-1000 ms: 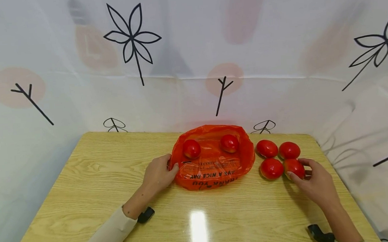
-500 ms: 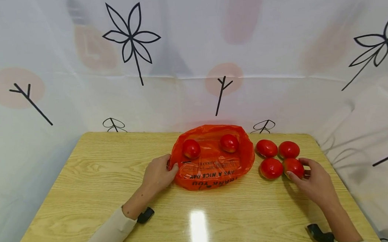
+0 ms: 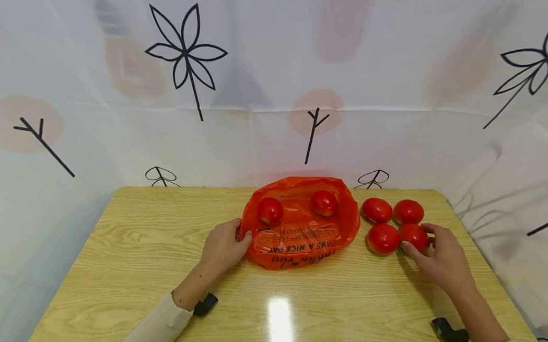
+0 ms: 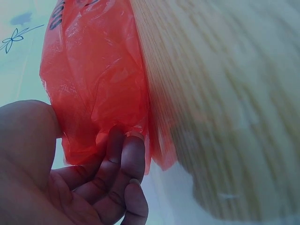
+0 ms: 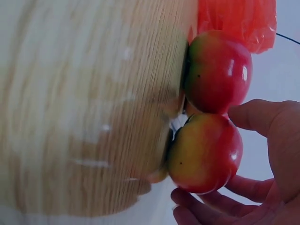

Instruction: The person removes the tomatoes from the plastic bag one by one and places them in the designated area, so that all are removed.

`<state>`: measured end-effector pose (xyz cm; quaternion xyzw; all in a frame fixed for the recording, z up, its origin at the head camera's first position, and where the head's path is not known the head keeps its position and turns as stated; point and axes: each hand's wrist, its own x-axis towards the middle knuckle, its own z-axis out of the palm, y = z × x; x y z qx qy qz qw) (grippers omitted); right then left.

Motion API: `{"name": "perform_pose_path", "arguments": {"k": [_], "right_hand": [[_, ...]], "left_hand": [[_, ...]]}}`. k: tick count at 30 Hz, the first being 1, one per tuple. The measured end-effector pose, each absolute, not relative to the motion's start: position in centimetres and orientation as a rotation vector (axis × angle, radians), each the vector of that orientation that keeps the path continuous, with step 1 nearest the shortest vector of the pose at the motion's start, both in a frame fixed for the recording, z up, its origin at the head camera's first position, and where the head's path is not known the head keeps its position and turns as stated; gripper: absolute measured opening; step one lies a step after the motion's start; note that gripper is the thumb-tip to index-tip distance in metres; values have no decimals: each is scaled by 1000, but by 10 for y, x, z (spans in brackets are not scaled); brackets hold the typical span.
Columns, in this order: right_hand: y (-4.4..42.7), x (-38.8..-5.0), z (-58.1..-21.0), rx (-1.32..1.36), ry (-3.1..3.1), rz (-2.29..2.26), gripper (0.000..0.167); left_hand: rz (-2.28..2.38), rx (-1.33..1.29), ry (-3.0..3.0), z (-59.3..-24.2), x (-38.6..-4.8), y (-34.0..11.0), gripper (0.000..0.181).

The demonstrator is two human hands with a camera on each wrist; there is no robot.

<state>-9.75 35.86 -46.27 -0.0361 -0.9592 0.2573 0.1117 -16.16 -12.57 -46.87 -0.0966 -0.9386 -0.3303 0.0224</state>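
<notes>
In the head view, the near right fruit (image 3: 414,237) sat on the table (image 3: 119,264), at the right-hand end of the bunch, with your right hand (image 3: 441,260) around it. The bunch looked like the main hazard: because the near left fruit (image 3: 383,238) lay against it, a sideways pull could have set that one rolling toward the bag (image 3: 301,234). Your right forearm reached up from the lower right, thumb to the left and fingers round the far side; your left hand (image 3: 224,245) came in from the lower left, gripping the bag's edge. In the left wrist view, your fingers curled at the edge with the thumb opposite, though you could not tell how firm the pinch was. The film looked thin and slick, so a weak pinch might have slipped, and a hard tug might have tipped the left inner fruit (image 3: 270,211) and right inner fruit (image 3: 324,203) about. In the right wrist view, your thumb tip sat at the seam between the two near fruits, fingers bent below, holding the near right one; closing there could have nudged its neighbour, and the glossy skin might have slid.
</notes>
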Motion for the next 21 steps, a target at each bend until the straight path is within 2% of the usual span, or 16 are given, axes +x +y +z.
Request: {"name": "perform_pose_path", "arguments": {"k": [21], "right_hand": [[342,-94,-450,-63,-2707,728,63]], "left_hand": [[-1022,-314,-2896,-468,-161,-125,11]]}}
